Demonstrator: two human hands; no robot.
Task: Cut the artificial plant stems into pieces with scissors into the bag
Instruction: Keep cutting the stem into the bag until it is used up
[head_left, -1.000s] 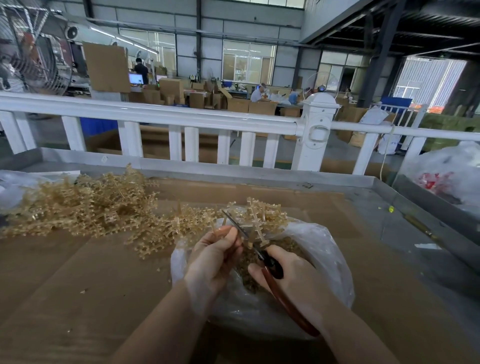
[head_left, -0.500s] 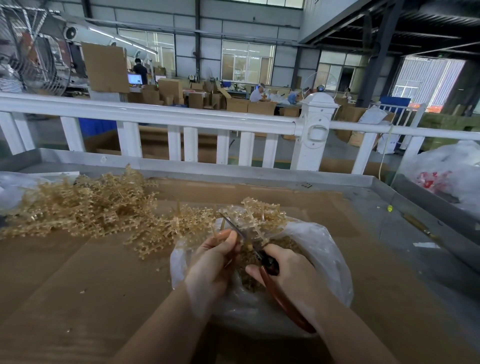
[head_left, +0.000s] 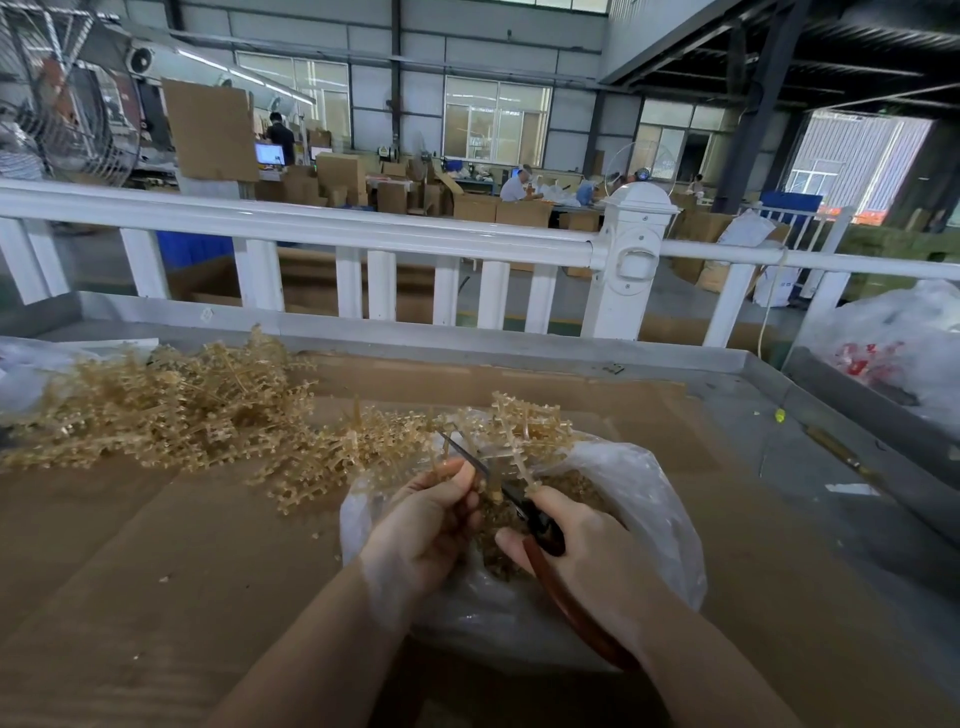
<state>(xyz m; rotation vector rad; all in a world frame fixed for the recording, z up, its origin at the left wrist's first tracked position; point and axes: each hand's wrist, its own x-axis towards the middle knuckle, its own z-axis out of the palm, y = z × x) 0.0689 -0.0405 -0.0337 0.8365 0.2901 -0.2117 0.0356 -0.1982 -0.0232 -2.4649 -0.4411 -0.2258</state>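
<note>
Head view showed no readable writing; left hand (head_left: 421, 525) pinched a stem (head_left: 519, 441), right hand (head_left: 587, 545) gripped scissors (head_left: 524, 506) (blades apart) over the bag (head_left: 644, 499).

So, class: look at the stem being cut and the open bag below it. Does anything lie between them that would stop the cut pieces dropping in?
Nothing visible does. The left hand holds the stem over the bag, whose mouth lies open below. The right hand works the scissors at the stem, above that opening.
</note>
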